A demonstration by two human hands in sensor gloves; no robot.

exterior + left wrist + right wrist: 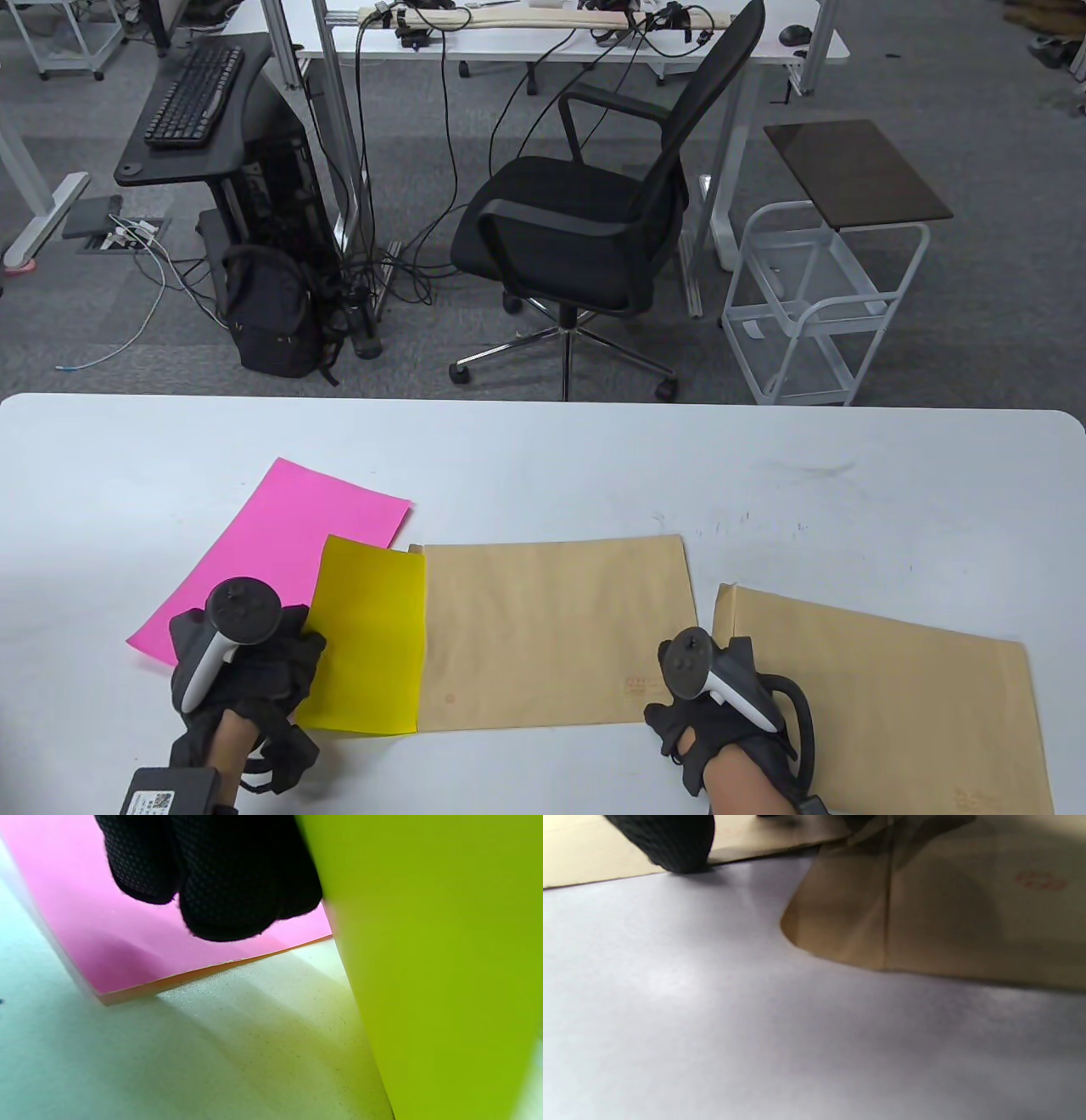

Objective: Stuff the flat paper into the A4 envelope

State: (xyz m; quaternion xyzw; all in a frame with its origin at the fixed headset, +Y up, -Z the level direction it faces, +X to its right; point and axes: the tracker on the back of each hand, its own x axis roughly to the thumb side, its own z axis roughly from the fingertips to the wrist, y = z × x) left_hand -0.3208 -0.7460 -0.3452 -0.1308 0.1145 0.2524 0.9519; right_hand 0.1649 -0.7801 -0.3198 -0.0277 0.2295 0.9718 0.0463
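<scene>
Two gloved fingers (225, 882) of the left hand (242, 671) are hanging over the pink sheet (280, 543) in the left wrist view, curled downward, with the yellow paper (369, 637) rising close beside them and filling that view's right side; whether they are pinching the yellow edge cannot be told. From the table view, the left hand is sitting at the yellow paper's left edge, over the near corner of the pink sheet. One fingertip (670, 844) of the right hand (721, 705) is pressing down at the near edge of the middle envelope (556, 637), right where it meets the table (543, 458); how the remaining right fingers are lying is hidden under the tracker.

The yellow paper is lying partly inside the middle envelope's left mouth, its left part sticking out and overlapping the pink sheet's right corner. The middle envelope is lying flat between the two hands. A second envelope (891, 705) is lying to the right, its flap end just beside the right hand and its body partly under the wrist. Its rounded flap corner (840, 929) is showing close in the right wrist view.
</scene>
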